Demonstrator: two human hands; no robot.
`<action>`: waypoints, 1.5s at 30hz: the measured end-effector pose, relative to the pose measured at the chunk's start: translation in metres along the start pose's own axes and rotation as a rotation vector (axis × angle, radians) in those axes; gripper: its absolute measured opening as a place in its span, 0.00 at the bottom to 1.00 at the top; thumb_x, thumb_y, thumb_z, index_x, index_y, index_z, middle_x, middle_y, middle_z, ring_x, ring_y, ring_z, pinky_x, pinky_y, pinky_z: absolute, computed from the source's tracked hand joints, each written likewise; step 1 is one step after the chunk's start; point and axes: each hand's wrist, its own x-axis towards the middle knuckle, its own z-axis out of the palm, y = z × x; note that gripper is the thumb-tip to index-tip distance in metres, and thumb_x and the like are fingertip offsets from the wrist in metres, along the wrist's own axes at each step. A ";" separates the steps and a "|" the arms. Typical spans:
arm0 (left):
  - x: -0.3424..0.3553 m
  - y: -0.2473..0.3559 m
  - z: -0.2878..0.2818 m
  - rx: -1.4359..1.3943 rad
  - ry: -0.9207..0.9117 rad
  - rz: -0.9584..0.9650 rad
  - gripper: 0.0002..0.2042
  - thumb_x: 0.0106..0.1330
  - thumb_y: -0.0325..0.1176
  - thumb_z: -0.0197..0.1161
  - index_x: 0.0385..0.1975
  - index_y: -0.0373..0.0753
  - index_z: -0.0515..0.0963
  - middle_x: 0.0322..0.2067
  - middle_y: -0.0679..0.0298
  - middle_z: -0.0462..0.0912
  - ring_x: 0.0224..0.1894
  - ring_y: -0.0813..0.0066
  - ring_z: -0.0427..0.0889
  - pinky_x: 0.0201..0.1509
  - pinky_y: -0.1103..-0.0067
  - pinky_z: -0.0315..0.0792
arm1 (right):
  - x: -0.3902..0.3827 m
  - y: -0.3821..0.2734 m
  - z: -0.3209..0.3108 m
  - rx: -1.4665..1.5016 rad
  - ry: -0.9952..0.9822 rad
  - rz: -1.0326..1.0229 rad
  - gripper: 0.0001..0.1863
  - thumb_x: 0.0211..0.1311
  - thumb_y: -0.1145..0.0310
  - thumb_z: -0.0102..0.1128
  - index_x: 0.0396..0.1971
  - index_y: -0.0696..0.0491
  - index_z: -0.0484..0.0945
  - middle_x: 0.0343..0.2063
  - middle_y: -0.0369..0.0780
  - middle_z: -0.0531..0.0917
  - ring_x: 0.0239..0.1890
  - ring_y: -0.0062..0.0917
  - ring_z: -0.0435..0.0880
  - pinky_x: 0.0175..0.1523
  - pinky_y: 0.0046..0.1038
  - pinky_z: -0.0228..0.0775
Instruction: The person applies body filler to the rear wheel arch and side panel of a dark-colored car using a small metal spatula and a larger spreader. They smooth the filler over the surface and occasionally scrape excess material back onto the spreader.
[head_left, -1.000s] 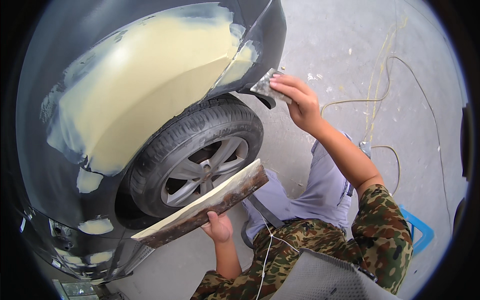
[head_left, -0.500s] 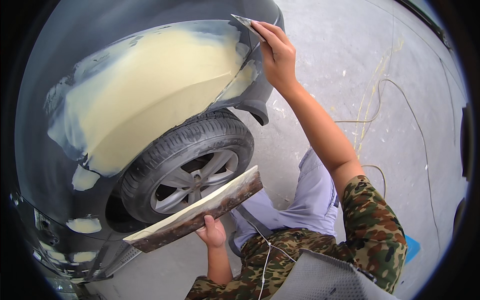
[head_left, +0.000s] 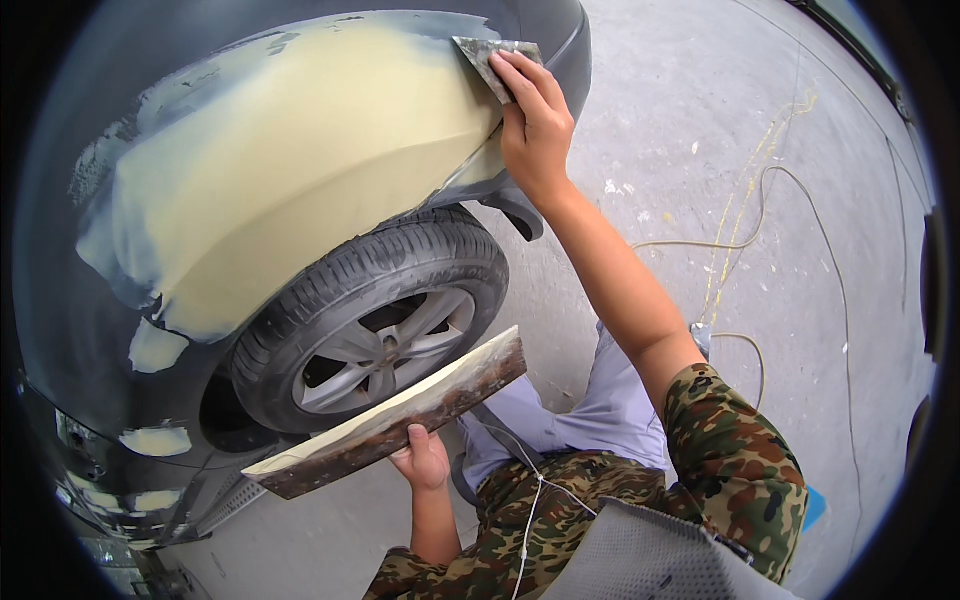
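My right hand (head_left: pixel 537 128) grips a thin, stained putty spreader (head_left: pixel 482 62), its flat blade lying against the car's dark fender. Around that blade the fender carries a broad coat of cream body filler (head_left: pixel 330 130), thin and smeared at its upper edge. Lower down, my left hand (head_left: pixel 424 463) holds a long brown board (head_left: pixel 420 412) by its near edge, thumb on top. Cream filler runs along the board's far edge. The board stands tilted in front of the wheel (head_left: pixel 375 340), overlapping its lower part in view.
Grey concrete floor (head_left: pixel 660 150) spreads to the right, with a thin hose (head_left: pixel 765 200) curling over it. A dark wheel-arch trim piece (head_left: pixel 515 215) juts out beside the tire. Smaller filler patches (head_left: pixel 155 440) mark the car at lower left. A white cord (head_left: pixel 530 510) hangs across my camouflage shirt.
My right hand has brought the spreader down and left onto the fender, its blade turning flatter. Filler now covers more near the fender's right edge. My left hand and the board have barely moved.
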 end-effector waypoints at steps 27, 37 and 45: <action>-0.001 -0.008 0.007 -0.008 -0.008 -0.028 0.26 0.80 0.31 0.62 0.75 0.38 0.67 0.70 0.58 0.75 0.70 0.60 0.76 0.76 0.58 0.71 | -0.061 -0.003 -0.035 -0.044 -0.213 -0.233 0.21 0.61 0.77 0.64 0.54 0.46 0.90 0.55 0.37 0.88 0.62 0.37 0.86 0.71 0.48 0.72; 0.003 0.007 0.020 -0.017 -0.026 0.002 0.26 0.79 0.36 0.64 0.74 0.41 0.67 0.67 0.57 0.78 0.68 0.58 0.79 0.72 0.55 0.75 | -0.032 -0.005 -0.102 0.110 -0.281 -0.209 0.23 0.60 0.84 0.64 0.54 0.52 0.89 0.54 0.42 0.89 0.61 0.40 0.87 0.69 0.46 0.76; 0.032 0.020 0.040 -0.182 -0.208 -0.030 0.23 0.82 0.40 0.61 0.72 0.42 0.69 0.66 0.57 0.79 0.62 0.57 0.84 0.55 0.59 0.86 | -0.037 -0.070 -0.186 1.126 -0.950 0.511 0.28 0.60 0.93 0.54 0.59 0.58 0.87 0.57 0.50 0.88 0.62 0.42 0.87 0.68 0.39 0.77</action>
